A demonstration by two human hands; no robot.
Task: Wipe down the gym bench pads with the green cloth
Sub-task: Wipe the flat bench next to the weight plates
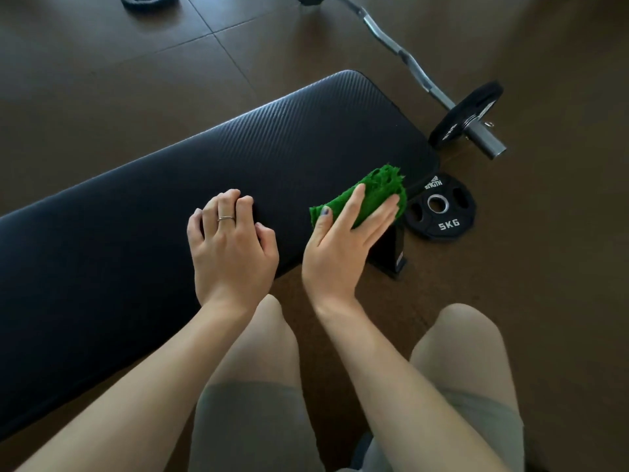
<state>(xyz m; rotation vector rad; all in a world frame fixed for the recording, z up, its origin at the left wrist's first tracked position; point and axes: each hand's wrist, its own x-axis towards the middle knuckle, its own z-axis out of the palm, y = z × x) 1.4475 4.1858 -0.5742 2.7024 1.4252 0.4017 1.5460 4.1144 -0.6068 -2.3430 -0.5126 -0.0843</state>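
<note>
Pressing the green cloth (pixel 371 195) against the pad's near right edge, the right hand (pixel 340 247) lies flat with straight fingers over it, grip open rather than curled. The left hand (pixel 231 243) rests just left on the surface, fingers bent, holding nothing. The bench pad (pixel 204 158) runs its long axis from near left to far right (most of it lies leftward), so the left hand sits nearer the unwiped stretch.
</note>
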